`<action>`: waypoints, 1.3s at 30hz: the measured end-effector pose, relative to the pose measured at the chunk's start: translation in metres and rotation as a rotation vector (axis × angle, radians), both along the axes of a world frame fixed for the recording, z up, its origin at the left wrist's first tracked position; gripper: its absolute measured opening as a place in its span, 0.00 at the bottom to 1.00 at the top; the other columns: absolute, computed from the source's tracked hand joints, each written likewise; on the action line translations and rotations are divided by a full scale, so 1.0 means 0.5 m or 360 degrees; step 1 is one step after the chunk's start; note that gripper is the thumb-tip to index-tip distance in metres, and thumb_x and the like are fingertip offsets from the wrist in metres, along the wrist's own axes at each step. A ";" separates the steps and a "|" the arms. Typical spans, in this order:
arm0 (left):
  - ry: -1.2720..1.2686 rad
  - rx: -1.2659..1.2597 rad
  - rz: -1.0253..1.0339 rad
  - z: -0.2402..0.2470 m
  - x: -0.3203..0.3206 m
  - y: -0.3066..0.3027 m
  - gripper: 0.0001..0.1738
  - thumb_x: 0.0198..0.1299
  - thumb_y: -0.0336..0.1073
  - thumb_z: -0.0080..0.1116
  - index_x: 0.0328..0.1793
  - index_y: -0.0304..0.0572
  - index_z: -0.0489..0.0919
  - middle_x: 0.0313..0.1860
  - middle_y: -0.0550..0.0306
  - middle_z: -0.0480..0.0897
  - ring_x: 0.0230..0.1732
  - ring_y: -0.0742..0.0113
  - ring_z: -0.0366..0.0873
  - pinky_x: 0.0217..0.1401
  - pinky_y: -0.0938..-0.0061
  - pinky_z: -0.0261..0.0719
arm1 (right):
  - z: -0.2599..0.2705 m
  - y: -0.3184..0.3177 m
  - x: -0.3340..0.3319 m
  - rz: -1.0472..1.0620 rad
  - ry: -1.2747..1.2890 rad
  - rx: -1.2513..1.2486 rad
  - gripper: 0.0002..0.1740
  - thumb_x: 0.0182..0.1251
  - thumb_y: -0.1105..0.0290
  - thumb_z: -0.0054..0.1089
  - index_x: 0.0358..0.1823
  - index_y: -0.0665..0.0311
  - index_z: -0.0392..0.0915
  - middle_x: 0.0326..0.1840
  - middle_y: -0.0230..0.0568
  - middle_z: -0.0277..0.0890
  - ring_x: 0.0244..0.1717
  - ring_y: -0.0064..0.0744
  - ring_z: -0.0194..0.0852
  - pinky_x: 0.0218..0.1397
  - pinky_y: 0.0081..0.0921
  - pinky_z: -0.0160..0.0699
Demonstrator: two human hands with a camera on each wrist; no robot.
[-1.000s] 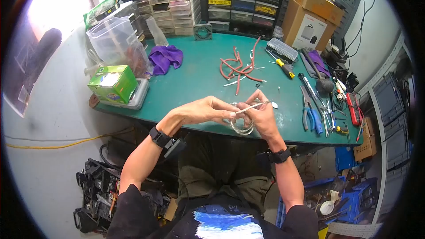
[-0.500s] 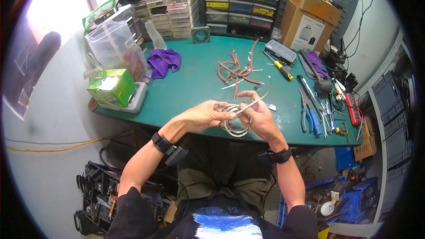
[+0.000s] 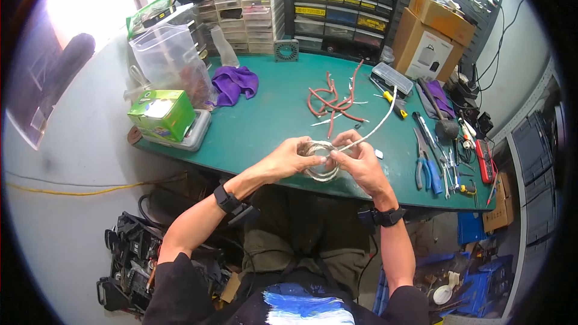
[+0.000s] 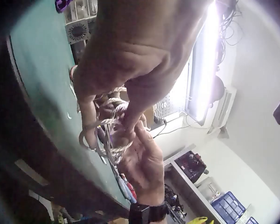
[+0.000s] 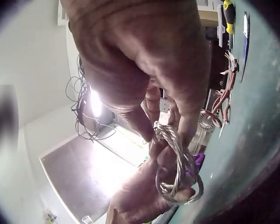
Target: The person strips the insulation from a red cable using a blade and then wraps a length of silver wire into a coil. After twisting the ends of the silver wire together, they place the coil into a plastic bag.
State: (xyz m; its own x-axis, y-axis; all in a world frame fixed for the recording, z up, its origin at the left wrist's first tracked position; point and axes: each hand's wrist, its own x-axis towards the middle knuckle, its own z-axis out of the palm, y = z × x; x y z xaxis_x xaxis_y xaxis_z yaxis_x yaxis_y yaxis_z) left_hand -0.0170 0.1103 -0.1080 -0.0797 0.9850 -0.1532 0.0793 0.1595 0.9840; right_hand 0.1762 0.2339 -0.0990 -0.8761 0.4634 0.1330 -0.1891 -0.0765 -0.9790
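A coil of twisted whitish cord (image 3: 323,176) is held between both hands, over the front edge of the green table (image 3: 253,138). My left hand (image 3: 288,160) grips the left side of the loops, its thumb laid across them. On the opposite side, my right hand (image 3: 363,167) pinches the cord where it leaves the coil. From there a free length of cord (image 3: 384,118) curves up and away to the right. Several loops (image 5: 179,161) hang side by side around the left fingers in the right wrist view. In the left wrist view, the twisted strands (image 4: 116,151) show between the hands.
Red-sheathed wire pieces (image 3: 339,107) lie beyond the hands. Pliers (image 3: 425,165), a yellow-handled screwdriver (image 3: 394,103), wrenches and a red meter (image 3: 484,161) are at right. At left are a purple cloth (image 3: 232,87) and a green box (image 3: 161,114); drawer cabinets line the back.
The cord's free end, short beside the right hand at first, now reaches farther up and right. Both hands keep hold of the coil, whose loops have turned and spread. The head view has shifted slightly.
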 end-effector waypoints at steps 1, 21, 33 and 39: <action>0.0108 0.0172 0.0100 -0.015 0.000 0.005 0.16 0.71 0.41 0.70 0.52 0.37 0.81 0.38 0.68 0.81 0.38 0.81 0.75 0.39 0.79 0.75 | -0.005 0.004 -0.001 -0.0027 0.0047 -0.0047 0.11 0.78 0.75 0.62 0.55 0.67 0.73 0.47 0.38 0.80 0.45 0.24 0.84 0.49 0.25 0.85; 0.0575 0.0456 0.0785 -0.007 0.024 0.001 0.10 0.78 0.35 0.52 0.51 0.36 0.67 0.28 0.47 0.88 0.31 0.60 0.88 0.33 0.62 0.80 | -0.051 -0.059 0.010 -0.0475 0.0368 0.0746 0.16 0.82 0.71 0.51 0.64 0.66 0.78 0.68 0.46 0.63 0.63 0.43 0.78 0.68 0.39 0.82; 0.0693 0.0510 0.0768 -0.037 0.032 -0.005 0.11 0.80 0.36 0.51 0.50 0.36 0.66 0.28 0.49 0.86 0.29 0.64 0.84 0.33 0.65 0.78 | -0.006 -0.132 0.059 -0.0817 0.0236 0.1410 0.11 0.76 0.77 0.62 0.56 0.67 0.84 0.46 0.47 0.86 0.42 0.43 0.89 0.43 0.31 0.87; 0.0677 0.0678 0.0756 -0.055 0.041 -0.002 0.10 0.78 0.33 0.51 0.52 0.35 0.64 0.28 0.41 0.85 0.30 0.41 0.86 0.32 0.55 0.78 | -0.063 -0.147 0.025 -0.0654 0.0308 0.1149 0.09 0.78 0.76 0.61 0.53 0.70 0.85 0.45 0.49 0.87 0.45 0.39 0.90 0.47 0.32 0.89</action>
State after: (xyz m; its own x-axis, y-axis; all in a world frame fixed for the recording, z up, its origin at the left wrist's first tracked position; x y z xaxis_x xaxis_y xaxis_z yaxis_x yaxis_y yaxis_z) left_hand 0.0035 0.1094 -0.1354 -0.4764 0.7974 0.3704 0.4825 -0.1151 0.8683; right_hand 0.1889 0.1606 -0.1306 -0.5881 0.4837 0.6482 -0.2341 0.6654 -0.7089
